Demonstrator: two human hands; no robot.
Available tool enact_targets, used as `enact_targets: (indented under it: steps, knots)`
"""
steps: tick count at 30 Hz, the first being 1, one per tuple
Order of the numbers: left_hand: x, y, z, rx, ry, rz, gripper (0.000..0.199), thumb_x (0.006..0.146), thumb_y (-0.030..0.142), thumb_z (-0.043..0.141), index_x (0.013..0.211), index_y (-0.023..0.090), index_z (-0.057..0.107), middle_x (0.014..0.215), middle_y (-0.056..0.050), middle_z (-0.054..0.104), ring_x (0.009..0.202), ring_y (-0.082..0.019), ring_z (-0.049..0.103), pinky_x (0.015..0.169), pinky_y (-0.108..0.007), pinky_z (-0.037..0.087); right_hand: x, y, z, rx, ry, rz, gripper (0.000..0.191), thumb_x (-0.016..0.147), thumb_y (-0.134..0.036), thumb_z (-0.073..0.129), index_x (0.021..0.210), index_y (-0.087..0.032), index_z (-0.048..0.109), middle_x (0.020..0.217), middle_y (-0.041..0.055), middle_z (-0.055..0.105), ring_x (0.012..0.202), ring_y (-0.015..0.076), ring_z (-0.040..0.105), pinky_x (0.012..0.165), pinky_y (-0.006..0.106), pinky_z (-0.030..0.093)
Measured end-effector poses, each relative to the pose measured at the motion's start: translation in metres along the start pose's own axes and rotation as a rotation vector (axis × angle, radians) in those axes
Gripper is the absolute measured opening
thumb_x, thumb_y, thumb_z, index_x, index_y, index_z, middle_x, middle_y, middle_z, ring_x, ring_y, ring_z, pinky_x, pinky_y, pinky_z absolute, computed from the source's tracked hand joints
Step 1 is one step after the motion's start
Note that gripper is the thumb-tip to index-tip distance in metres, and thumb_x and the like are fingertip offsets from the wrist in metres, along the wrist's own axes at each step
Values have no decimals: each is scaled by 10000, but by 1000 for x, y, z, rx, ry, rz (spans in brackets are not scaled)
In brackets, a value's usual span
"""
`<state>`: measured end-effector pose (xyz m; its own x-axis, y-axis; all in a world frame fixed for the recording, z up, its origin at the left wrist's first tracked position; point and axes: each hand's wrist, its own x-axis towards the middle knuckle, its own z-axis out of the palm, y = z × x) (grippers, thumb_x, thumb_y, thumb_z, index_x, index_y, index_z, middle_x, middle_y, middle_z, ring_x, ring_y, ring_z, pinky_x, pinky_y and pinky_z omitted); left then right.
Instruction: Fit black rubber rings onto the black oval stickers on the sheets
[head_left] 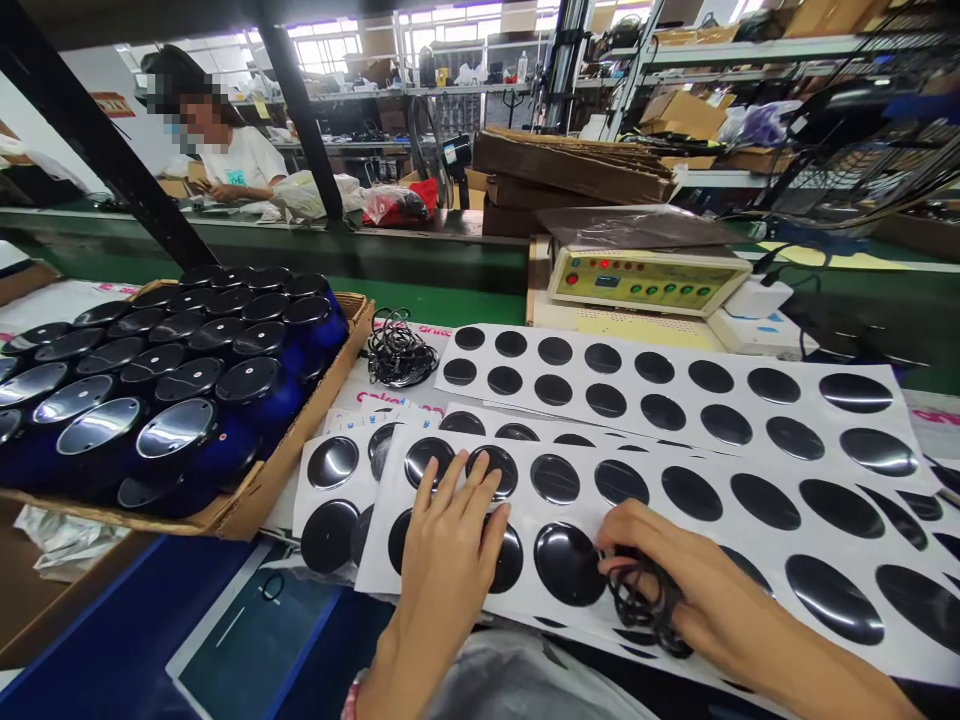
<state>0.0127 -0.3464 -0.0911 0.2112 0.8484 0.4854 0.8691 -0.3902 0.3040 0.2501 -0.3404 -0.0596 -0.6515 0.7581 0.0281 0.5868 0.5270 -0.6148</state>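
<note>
White sheet [655, 476] lies beneath spread left hand [450, 530] and right hand [682, 565] clutching black rings [637, 597].

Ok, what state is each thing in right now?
Left hand: open, fingers spread on the front sheet
Right hand: curled around black loops
Front sheet: lying flat, black discs on it
Loop heap: loose, tangled
Carton: open-topped, holding blue containers
Blue containers: packed in rows
Control box: red lamp lit

The left hand [451, 535] partly hides black discs [568, 565]; the left edge cuts off the carton [225, 518]; the control box's [651, 282] lettering is illegibly small.
</note>
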Motion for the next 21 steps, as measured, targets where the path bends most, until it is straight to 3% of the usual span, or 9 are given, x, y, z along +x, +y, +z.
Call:
enact_targets:
  steps: [3, 8, 12, 15, 18, 21]
  knots:
    - [-1, 0, 0, 13, -6, 2, 272, 935, 213, 487, 1192, 177, 571, 1305, -20, 576, 1239, -265, 501, 1063, -518, 366, 11, -1, 10, -127, 25, -14, 430, 782, 21, 346, 1096, -250, 459, 915, 25, 529, 766, 146, 535, 649, 263, 427]
    - [-1, 1, -1, -1, -18, -30, 272, 936, 229, 488, 1193, 193, 569, 1305, -8, 577, 1248, -258, 494, 1070, -516, 364, 25, -4, 19, -275, 64, -91, 707, 702, 67, 353, 1332, -252, 386, 883, 36, 523, 744, 166, 502, 604, 266, 404]
    - [0, 1, -1, -10, -27, -42, 264, 933, 224, 491, 1182, 197, 573, 1302, -6, 580, 1247, -256, 494, 1073, -515, 366, 23, -5, 18, -216, 56, -131, 554, 694, 84, 352, 1118, -228, 523, 880, 41, 525, 772, 166, 487, 631, 272, 398]
    - [-1, 0, 0, -8, -22, -37, 265, 929, 222, 498, 1181, 197, 573, 1300, -13, 581, 1246, -259, 496, 1071, -522, 367, 27, -7, 18, -188, 67, -112, 455, 653, 94, 354, 960, -201, 515, 870, 38, 529, 770, 167, 473, 635, 282, 388]
    - [-1, 0, 0, -6, -18, -36, 267, 925, 219, 502, 1183, 201, 572, 1299, -17, 582, 1244, -263, 499, 1065, -527, 375, 27, -9, 13, -184, 23, -107, 418, 634, 83, 350, 904, -204, 490, 867, 34, 527, 775, 174, 468, 642, 294, 392]
    - [-1, 1, -2, -1, -19, -33, 268, 923, 216, 502, 1181, 203, 573, 1293, -22, 587, 1239, -265, 505, 1060, -526, 386, 7, -3, -3, -51, -66, -36, 364, 689, 44, 357, 894, -228, 485, 900, 23, 529, 779, 149, 508, 663, 262, 437]
